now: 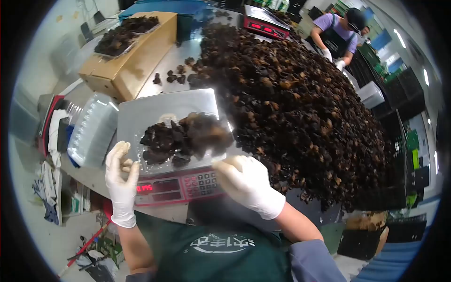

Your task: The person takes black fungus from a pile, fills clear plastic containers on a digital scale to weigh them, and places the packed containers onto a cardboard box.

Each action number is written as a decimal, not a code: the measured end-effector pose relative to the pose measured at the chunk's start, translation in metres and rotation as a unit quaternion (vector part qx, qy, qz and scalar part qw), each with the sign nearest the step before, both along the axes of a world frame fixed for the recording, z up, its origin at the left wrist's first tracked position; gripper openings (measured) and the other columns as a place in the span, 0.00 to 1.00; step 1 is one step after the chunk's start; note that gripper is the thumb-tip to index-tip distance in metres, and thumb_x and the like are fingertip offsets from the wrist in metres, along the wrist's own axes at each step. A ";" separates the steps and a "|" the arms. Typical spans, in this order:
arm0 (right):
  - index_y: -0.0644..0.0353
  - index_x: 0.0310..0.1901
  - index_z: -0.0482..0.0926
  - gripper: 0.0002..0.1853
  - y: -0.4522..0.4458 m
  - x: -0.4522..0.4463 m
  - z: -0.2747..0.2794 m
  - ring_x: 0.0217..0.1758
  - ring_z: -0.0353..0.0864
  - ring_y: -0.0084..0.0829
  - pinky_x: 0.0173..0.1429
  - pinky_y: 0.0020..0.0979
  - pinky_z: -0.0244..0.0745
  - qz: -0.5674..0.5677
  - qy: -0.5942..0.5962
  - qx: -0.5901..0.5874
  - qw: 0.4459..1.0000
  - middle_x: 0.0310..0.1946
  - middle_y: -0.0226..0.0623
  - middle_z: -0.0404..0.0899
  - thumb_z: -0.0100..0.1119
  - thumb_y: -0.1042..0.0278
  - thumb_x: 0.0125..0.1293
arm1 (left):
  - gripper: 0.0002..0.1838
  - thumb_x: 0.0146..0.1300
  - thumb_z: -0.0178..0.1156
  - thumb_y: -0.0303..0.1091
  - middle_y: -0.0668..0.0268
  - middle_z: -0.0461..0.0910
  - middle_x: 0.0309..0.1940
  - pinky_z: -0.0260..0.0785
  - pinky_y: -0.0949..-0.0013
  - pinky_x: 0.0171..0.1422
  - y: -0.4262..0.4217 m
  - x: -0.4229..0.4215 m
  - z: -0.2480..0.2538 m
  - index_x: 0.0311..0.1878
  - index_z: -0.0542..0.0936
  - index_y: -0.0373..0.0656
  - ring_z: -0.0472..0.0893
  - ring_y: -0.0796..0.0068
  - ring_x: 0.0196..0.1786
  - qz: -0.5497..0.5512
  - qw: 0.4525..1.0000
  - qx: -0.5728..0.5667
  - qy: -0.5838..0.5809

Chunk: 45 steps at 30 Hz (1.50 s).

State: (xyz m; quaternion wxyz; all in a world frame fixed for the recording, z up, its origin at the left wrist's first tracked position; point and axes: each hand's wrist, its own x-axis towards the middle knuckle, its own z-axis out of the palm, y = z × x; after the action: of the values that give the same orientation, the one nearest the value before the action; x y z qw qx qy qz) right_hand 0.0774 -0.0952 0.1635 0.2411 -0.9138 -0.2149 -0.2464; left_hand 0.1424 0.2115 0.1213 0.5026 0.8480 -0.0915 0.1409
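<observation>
A digital scale with a metal plate and red keypad front stands before me, its display lit red. On its plate is a clear plastic tray holding dark wood ear mushrooms; those on the right are smeared by motion. My left hand, in a white glove, is at the tray's left front corner, thumb and fingers apart, with nothing seen between them. My right hand, also gloved, is at the right front edge of the scale. Its fingertips are blurred, so whether they hold anything is unclear.
A big heap of wood ear mushrooms covers the table's right side. Stacked clear trays stand left of the scale. Behind is a cardboard box with a filled tray on top. A second scale and a co-worker are farther back.
</observation>
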 end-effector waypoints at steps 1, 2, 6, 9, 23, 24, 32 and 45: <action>0.55 0.51 0.84 0.17 -0.016 -0.012 -0.011 0.34 0.83 0.37 0.38 0.37 0.78 -0.015 0.017 -0.005 1.000 0.35 0.34 0.82 0.71 0.73 0.58 | 0.28 0.63 0.61 0.13 0.65 0.74 0.68 0.72 0.79 0.50 0.001 0.001 -0.002 0.67 0.77 0.40 0.77 0.84 0.46 0.000 1.000 -0.010 0.001; 0.55 0.48 0.85 0.14 -0.032 -0.022 -0.024 0.33 0.83 0.37 0.37 0.38 0.78 -0.039 0.038 -0.013 0.998 0.34 0.34 0.83 0.71 0.73 0.59 | 0.27 0.65 0.60 0.13 0.64 0.73 0.69 0.72 0.78 0.51 0.001 0.001 -0.002 0.68 0.77 0.40 0.78 0.82 0.50 -0.006 1.000 -0.011 -0.002; 0.56 0.43 0.86 0.11 -0.078 -0.032 -0.050 0.34 0.87 0.38 0.38 0.34 0.82 -0.122 0.070 0.005 0.990 0.35 0.38 0.86 0.69 0.80 0.59 | 0.27 0.63 0.62 0.15 0.63 0.74 0.70 0.74 0.77 0.50 -0.003 0.004 -0.009 0.66 0.79 0.41 0.80 0.79 0.49 0.006 1.000 -0.006 -0.016; 0.56 0.47 0.85 0.14 -0.094 0.005 -0.065 0.38 0.88 0.40 0.41 0.32 0.83 -0.166 0.036 0.058 0.984 0.40 0.40 0.85 0.68 0.82 0.61 | 0.27 0.64 0.62 0.15 0.63 0.73 0.70 0.74 0.76 0.51 -0.010 0.003 -0.007 0.67 0.78 0.42 0.80 0.79 0.49 0.007 1.000 0.001 -0.008; 0.66 0.48 0.85 0.10 -0.136 0.083 -0.059 0.27 0.77 0.15 0.31 0.21 0.69 -0.161 0.282 0.499 0.804 0.30 0.28 0.84 0.63 0.67 0.74 | 0.27 0.63 0.61 0.15 0.60 0.73 0.72 0.75 0.68 0.62 -0.009 -0.015 0.007 0.67 0.77 0.40 0.79 0.72 0.61 0.048 0.995 0.082 -0.021; 0.66 0.49 0.85 0.10 -0.138 0.077 -0.056 0.28 0.78 0.15 0.31 0.21 0.69 -0.148 0.289 0.526 0.786 0.31 0.28 0.84 0.63 0.67 0.74 | 0.27 0.63 0.61 0.15 0.59 0.73 0.71 0.75 0.67 0.64 -0.014 -0.014 0.007 0.67 0.77 0.39 0.79 0.70 0.62 0.045 0.998 0.047 -0.007; 0.64 0.55 0.83 0.14 -0.131 0.050 -0.039 0.31 0.80 0.16 0.33 0.20 0.71 -0.111 0.295 0.573 0.756 0.32 0.29 0.84 0.62 0.64 0.75 | 0.30 0.60 0.63 0.13 0.59 0.74 0.70 0.74 0.68 0.64 -0.047 -0.014 0.026 0.67 0.79 0.42 0.80 0.70 0.61 -0.018 0.997 0.050 -0.046; 0.65 0.57 0.79 0.13 -0.098 0.006 0.000 0.32 0.84 0.20 0.36 0.23 0.78 -0.107 0.306 0.542 0.775 0.39 0.34 0.85 0.61 0.70 0.75 | 0.26 0.64 0.63 0.13 0.61 0.80 0.64 0.78 0.75 0.56 -0.098 -0.038 0.025 0.66 0.78 0.37 0.82 0.81 0.50 -0.155 0.978 -0.138 0.036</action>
State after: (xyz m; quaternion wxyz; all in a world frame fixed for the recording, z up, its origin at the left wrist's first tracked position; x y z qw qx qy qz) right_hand 0.0834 -0.1932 0.1632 0.7219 -0.6758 0.1390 -0.0534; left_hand 0.1046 0.1135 0.1460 0.6336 0.7505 -0.1834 0.0418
